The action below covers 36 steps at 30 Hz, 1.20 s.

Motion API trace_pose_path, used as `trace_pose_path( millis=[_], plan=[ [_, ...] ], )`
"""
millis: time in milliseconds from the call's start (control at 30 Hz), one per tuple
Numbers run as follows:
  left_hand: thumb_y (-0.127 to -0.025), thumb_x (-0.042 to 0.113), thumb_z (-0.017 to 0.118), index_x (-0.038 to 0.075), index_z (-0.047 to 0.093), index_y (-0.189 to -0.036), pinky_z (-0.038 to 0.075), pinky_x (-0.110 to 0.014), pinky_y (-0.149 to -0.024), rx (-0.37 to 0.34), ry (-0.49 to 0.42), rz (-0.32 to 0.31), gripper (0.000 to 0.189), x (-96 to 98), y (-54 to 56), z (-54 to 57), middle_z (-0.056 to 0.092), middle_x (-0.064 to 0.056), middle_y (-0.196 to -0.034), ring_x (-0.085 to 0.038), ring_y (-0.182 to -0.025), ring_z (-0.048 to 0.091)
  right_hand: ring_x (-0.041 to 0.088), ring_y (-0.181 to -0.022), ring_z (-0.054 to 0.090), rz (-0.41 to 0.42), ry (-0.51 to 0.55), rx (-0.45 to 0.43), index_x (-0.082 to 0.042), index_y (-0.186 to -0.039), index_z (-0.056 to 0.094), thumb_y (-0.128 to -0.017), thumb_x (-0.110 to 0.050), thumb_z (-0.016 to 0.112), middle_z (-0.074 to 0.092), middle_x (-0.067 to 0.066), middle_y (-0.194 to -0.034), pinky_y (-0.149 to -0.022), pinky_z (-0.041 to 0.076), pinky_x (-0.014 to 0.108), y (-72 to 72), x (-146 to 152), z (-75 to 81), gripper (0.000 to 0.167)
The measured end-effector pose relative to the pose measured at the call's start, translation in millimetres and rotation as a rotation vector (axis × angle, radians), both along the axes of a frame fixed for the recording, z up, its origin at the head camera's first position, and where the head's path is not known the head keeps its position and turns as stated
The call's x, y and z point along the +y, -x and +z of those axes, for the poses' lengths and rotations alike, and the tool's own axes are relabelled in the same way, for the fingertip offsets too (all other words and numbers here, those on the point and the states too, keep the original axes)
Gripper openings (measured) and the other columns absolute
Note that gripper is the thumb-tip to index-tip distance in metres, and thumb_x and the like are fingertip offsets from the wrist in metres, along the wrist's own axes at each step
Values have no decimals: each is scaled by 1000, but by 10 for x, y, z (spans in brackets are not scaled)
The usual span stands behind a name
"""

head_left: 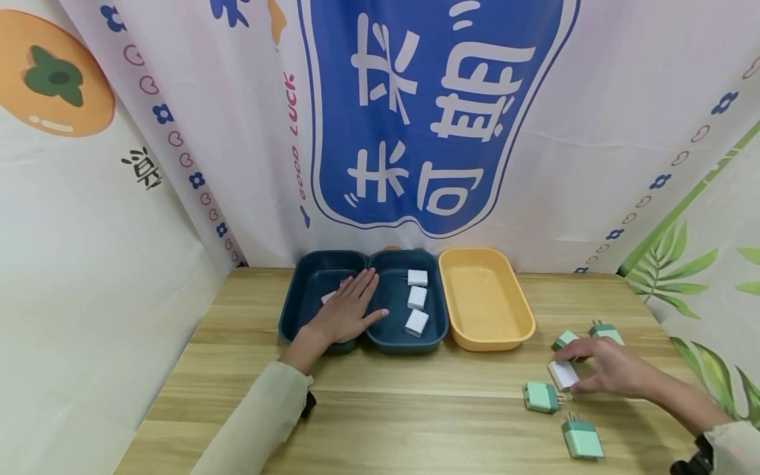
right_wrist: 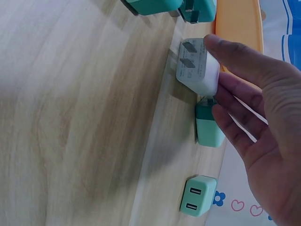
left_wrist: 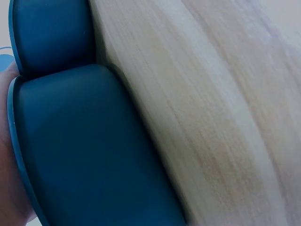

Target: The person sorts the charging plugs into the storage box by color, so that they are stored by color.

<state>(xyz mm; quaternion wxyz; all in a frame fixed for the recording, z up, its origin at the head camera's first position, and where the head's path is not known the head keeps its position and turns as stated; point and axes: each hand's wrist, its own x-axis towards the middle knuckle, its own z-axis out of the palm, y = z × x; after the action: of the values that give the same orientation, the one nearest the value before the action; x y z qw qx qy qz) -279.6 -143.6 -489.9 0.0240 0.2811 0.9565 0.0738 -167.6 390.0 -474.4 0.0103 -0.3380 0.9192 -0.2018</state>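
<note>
My right hand (head_left: 617, 368) pinches a white plug charger (head_left: 563, 376) between thumb and fingers, low over the right part of the table. In the right wrist view this charger (right_wrist: 192, 70) shows its two flat prongs and printed label. Several two-tone green plug chargers (head_left: 541, 397) lie around it. Fingers spread, my left hand (head_left: 343, 315) lies over the adjoining rims of the left dark blue tray (head_left: 291, 310) and the middle dark blue tray (head_left: 386, 340). Three white chargers (head_left: 417, 297) lie in a column in the middle tray. A white thing in the left tray is mostly hidden by the hand.
A yellow tray (head_left: 483, 297) stands against the middle tray's right side, with nothing in it. Behind the trays hangs a printed curtain (head_left: 255, 165). The wooden table (head_left: 415, 409) stretches in front of the trays.
</note>
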Motion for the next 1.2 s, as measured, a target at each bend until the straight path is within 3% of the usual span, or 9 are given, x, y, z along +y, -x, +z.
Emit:
trace_pose_path(
  millis=[367, 633, 900, 1200],
  plan=[
    [-107, 71, 31, 10, 6, -171, 4, -48, -133, -15, 2, 5, 92, 4, -5, 12, -1, -6, -179, -24, -165, -2, 12, -100, 72, 58, -28, 80, -19, -109, 81, -67, -27, 101, 79, 3, -110, -78, 62, 32, 19, 3, -84, 48],
    [-108, 68, 33, 7, 10, -171, 8, -49, -133, 1, -9, 0, 90, 9, -30, 32, 3, -9, -179, -27, -165, 2, 12, -100, 72, 33, -21, 86, -21, -108, 81, -66, -29, 102, 79, 4, -110, -79, 62, 31, 6, 7, -95, 47],
    [-108, 70, 31, 9, 6, -171, 6, -49, -133, -5, 10, 4, 91, 5, -14, 15, 0, -7, -179, -26, -165, 0, 3, -101, 70, -9, 89, 34, -19, -108, 81, -68, -26, 102, 79, 4, -109, -81, 59, 21, -3, 1, -19, 46],
    [-108, 69, 32, 7, 9, -171, 8, -49, -133, -2, -5, -1, 91, 4, -27, 28, 2, -8, -179, -27, -165, 2, -3, -102, 67, -32, 233, -22, -14, -110, 80, -71, -14, 100, 78, 9, -110, -78, 61, 21, 17, 19, 14, 44]
  ],
)
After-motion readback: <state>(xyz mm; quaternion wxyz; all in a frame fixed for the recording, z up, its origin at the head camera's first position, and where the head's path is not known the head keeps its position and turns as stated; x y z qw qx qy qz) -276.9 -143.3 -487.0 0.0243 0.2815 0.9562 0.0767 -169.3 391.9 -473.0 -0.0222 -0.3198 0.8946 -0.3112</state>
